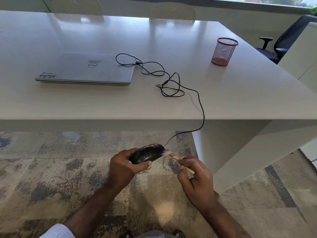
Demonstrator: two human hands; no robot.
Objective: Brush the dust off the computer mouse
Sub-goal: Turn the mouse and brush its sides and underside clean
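STEP: brushing mouse front | LEFT: left hand [122, 166] wraps the computer mouse [147, 153], held off the table [240, 100] edge, above the carpet | RIGHT: right hand [193, 176] pinches brush [175, 157], bristles touching the cable end | ADVICE: 1 direction, light strokes away from body; keep cable [202, 115] slack.

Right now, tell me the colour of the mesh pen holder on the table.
The mesh pen holder is red, seen best in the head view.
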